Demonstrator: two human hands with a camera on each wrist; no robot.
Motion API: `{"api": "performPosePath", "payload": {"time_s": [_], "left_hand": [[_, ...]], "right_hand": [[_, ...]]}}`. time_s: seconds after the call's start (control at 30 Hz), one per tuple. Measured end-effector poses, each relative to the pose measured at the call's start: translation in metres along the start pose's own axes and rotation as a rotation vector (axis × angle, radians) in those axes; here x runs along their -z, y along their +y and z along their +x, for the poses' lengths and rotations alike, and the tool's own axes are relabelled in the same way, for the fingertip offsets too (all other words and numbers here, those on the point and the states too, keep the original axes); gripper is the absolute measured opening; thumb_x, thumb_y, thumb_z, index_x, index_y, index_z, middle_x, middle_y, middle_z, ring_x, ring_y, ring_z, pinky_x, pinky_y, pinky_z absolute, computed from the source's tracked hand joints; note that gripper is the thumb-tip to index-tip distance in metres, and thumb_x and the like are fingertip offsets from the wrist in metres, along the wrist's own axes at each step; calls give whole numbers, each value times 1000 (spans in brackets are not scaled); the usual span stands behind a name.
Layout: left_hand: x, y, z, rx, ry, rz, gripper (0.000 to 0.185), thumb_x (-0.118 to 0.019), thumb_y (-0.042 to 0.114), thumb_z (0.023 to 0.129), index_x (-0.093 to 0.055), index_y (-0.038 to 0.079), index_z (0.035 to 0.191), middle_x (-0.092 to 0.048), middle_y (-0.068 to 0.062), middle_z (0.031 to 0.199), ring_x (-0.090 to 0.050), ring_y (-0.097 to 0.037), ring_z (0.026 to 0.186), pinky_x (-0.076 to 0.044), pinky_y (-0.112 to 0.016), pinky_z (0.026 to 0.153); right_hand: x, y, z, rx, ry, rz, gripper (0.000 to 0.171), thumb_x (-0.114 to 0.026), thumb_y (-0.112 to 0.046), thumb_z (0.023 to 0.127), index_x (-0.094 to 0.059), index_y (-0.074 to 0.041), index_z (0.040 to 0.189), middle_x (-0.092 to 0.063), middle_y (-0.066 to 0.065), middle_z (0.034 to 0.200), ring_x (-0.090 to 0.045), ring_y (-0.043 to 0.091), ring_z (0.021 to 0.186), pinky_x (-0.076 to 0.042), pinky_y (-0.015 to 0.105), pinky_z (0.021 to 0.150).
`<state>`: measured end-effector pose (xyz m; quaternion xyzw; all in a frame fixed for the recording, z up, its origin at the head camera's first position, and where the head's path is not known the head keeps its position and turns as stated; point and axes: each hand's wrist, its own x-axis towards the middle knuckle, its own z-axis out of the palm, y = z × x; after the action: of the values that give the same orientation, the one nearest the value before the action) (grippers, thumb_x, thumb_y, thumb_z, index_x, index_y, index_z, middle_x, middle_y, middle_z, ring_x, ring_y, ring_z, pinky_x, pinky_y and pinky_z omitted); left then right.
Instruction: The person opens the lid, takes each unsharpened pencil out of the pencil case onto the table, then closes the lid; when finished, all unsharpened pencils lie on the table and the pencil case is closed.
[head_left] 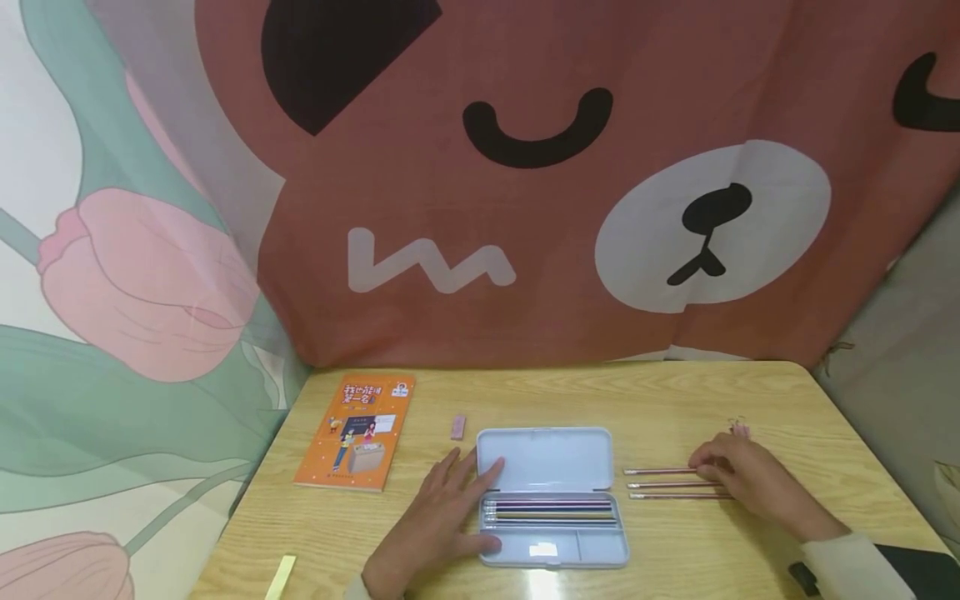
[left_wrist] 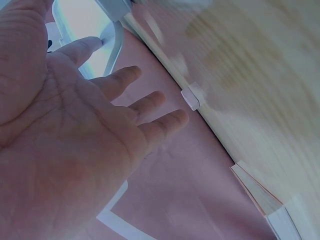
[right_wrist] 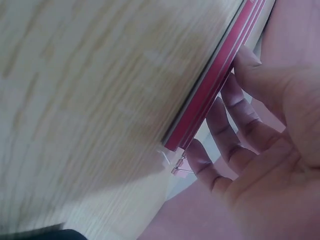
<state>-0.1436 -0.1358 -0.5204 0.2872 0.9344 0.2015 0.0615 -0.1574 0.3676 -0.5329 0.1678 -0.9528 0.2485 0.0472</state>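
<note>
A pale blue pencil case (head_left: 552,546) lies open at the table's front centre, its lid (head_left: 545,457) folded back and several pencils (head_left: 551,511) in its tray. My left hand (head_left: 459,507) lies flat against the case's left side. In the left wrist view that hand (left_wrist: 100,100) shows straight fingers, the index tip touching the case's rim (left_wrist: 111,42). Right of the case lie three red pencils (head_left: 663,484). My right hand (head_left: 712,471) rests its fingertips on their right ends. The right wrist view shows the same fingertips (right_wrist: 235,87) against the red pencils (right_wrist: 212,87).
An orange book (head_left: 356,429) lies at the back left, with a small pink eraser (head_left: 457,427) beside it. A yellow strip (head_left: 280,577) sits at the front left edge. A small pink clip (head_left: 740,428) lies behind my right hand. A printed cloth hangs behind the wooden table (head_left: 675,400).
</note>
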Motion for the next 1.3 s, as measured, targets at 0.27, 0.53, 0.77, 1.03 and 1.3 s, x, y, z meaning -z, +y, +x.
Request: {"api": "performPosePath", "payload": {"time_s": [0.27, 0.53, 0.77, 1.03, 1.3], "left_hand": [[0, -2, 1, 7, -2, 2, 103, -83, 59, 90, -30, 38, 176, -27, -11, 183, -21, -49, 168, -23, -69, 134], [2, 1, -1, -20, 18, -2, 102, -84, 57, 90, -33, 33, 175, -30, -14, 181, -24, -51, 166, -26, -72, 132], [1, 2, -2, -23, 16, -4, 101, -85, 57, 90, -34, 33, 175, -31, -12, 181, -25, -50, 166, -28, -71, 132], [2, 1, -2, -24, 31, -21, 101, -84, 57, 90, -34, 33, 175, -32, -12, 181, -26, -51, 165, -27, -71, 132], [1, 0, -1, -6, 13, -32, 101, -83, 58, 90, -33, 35, 175, -31, -12, 182, -24, -49, 166, -26, -70, 133]], "right_hand": [[3, -3, 2, -62, -83, 37, 16, -83, -5, 95, -81, -13, 109, -73, -9, 98, -69, 4, 89, -62, 27, 73], [-2, -52, 7, -30, 97, -56, 31, -83, -27, 100, -77, -9, 125, -79, 4, 117, -77, 25, 96, -64, 39, 76], [-25, -121, 18, 83, 150, -26, 13, -84, -32, 98, -79, -25, 108, -75, -16, 106, -68, 9, 96, -60, 34, 81], [-69, -169, 26, 231, 8, -90, 8, -85, -29, 96, -83, -25, 103, -73, -21, 96, -56, 1, 91, -51, 32, 78], [-88, -176, 28, 274, 10, -312, 19, -89, -29, 91, -84, -24, 108, -69, -14, 97, -52, 9, 88, -43, 31, 73]]}}
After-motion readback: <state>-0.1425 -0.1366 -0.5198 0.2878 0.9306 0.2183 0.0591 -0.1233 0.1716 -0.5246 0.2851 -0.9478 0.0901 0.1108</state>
